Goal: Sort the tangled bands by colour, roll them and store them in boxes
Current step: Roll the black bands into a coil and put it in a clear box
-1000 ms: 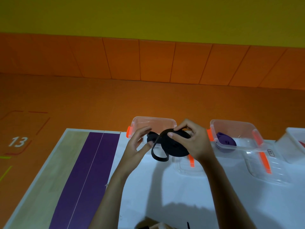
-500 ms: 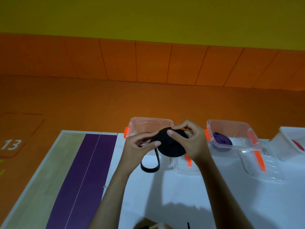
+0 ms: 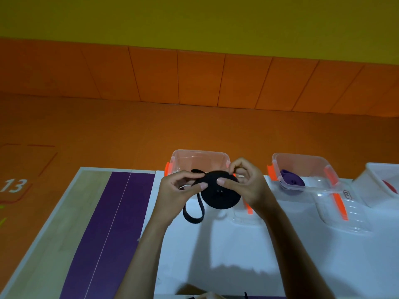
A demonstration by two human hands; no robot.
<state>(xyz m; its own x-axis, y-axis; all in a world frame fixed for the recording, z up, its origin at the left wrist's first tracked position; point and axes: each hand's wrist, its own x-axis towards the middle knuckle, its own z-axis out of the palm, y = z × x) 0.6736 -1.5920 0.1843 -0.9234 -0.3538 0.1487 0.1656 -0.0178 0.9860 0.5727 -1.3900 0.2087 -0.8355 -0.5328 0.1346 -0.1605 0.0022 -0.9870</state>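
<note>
Pinching black band [image 3: 222, 197] with left hand [image 3: 174, 190], right hand [image 3: 250, 186], white table [image 3: 237, 255], orange floor [image 3: 108, 130]

Person's body, head-camera view. The left hand [image 3: 179, 190] and the right hand [image 3: 250, 186] are both bare, with slender fingers. Short, trimmed nails show on the thumbs [image 3: 204, 186]. The left forearm [image 3: 146, 251] and the right forearm [image 3: 291, 244] are bare along their whole visible length, down to the lower edge of the view. Both are long and slim and widen gradually from the wrist towards the elbow. Dim lighting leaves finer surface detail unclear.
</note>
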